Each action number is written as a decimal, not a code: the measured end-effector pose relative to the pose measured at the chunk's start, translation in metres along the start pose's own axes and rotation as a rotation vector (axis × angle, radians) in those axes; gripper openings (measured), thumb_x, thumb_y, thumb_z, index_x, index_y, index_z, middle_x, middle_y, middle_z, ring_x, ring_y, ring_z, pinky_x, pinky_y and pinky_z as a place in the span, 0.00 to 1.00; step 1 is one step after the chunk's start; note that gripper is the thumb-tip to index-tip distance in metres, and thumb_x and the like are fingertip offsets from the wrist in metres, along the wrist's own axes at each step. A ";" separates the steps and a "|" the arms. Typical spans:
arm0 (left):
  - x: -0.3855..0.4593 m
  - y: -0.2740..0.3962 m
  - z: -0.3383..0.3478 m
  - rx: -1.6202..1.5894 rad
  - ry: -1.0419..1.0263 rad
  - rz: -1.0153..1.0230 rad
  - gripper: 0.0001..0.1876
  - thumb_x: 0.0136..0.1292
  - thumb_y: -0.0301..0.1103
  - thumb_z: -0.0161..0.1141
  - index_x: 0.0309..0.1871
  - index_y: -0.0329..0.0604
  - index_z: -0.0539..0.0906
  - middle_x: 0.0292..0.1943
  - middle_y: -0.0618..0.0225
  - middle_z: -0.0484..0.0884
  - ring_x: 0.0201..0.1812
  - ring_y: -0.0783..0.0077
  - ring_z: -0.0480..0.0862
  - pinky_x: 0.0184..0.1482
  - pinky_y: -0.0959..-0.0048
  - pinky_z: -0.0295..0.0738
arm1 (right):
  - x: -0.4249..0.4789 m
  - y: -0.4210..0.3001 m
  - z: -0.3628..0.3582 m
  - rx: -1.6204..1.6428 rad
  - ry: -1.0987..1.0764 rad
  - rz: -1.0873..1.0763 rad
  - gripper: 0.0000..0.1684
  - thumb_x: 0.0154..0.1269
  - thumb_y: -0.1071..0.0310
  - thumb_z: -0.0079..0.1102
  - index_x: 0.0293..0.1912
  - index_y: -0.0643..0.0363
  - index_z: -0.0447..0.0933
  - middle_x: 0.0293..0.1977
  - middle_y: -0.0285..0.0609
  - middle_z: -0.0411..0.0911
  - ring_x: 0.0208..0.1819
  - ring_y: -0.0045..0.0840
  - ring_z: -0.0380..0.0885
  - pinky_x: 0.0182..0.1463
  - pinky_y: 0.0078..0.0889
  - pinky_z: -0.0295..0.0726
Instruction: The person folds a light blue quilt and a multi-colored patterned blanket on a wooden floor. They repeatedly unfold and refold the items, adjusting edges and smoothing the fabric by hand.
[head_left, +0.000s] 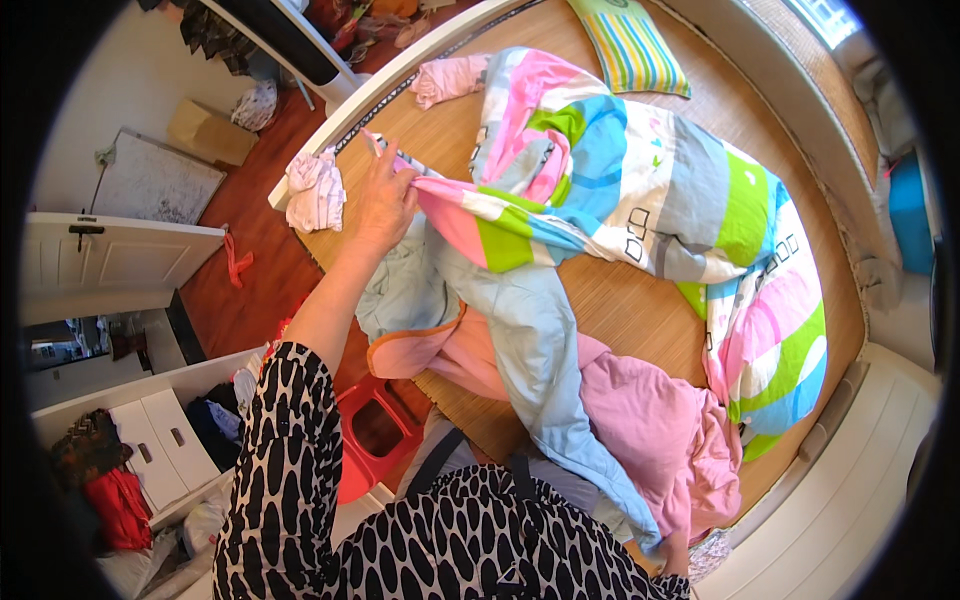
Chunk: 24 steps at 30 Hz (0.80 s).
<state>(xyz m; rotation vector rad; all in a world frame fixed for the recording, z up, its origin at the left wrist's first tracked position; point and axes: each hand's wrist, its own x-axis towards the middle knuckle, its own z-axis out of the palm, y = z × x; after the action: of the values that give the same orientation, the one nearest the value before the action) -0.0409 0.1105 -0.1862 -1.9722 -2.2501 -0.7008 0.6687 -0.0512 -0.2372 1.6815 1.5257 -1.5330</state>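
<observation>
My left hand (388, 196), raised over the bed, grips a corner of the multicoloured patterned quilt cover (690, 187), which stretches away to the right in a bunched heap. At the lower right my right hand (675, 556) is by the end of a light blue cloth (525, 322) and a pink cloth (637, 420); its fingers are mostly hidden, so its grip cannot be made out. The blue cloth lies across the pink one. A peach cloth with an orange edge (412, 349) shows beneath them.
On the bamboo bed mat (622, 307) lie a striped pillow (637, 49), a folded pink cloth (313, 191) and a rolled pink cloth (450, 79). A red plastic stool (360, 480) stands at the bed's near side. Open shelving with clothes and white drawers (161, 446) is at the left.
</observation>
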 end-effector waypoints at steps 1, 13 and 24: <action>0.002 0.004 -0.002 0.000 0.014 0.024 0.11 0.58 0.24 0.65 0.46 0.39 0.84 0.71 0.40 0.67 0.70 0.38 0.69 0.70 0.52 0.67 | 0.010 -0.006 -0.001 -0.006 0.046 -0.030 0.24 0.71 0.53 0.59 0.51 0.65 0.82 0.44 0.45 0.84 0.45 0.30 0.81 0.50 0.35 0.79; 0.074 0.083 -0.050 -0.032 0.258 0.341 0.12 0.55 0.21 0.68 0.44 0.41 0.86 0.73 0.47 0.68 0.71 0.41 0.70 0.70 0.56 0.68 | 0.325 -0.256 0.106 0.418 0.368 -0.515 0.29 0.68 0.48 0.66 0.47 0.70 0.82 0.40 0.56 0.85 0.39 0.38 0.83 0.45 0.38 0.82; -0.110 -0.063 0.011 0.113 -0.213 -0.010 0.15 0.58 0.24 0.66 0.49 0.42 0.85 0.73 0.41 0.65 0.69 0.37 0.71 0.70 0.51 0.69 | 0.085 -0.189 0.094 -0.356 -0.650 -0.745 0.29 0.60 0.69 0.55 0.62 0.57 0.74 0.46 0.58 0.82 0.48 0.53 0.81 0.53 0.49 0.80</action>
<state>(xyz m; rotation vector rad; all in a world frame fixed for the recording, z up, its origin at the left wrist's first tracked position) -0.0794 0.0083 -0.2521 -2.0700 -2.3570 -0.3698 0.4447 -0.0317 -0.2743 0.3322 1.9535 -1.7408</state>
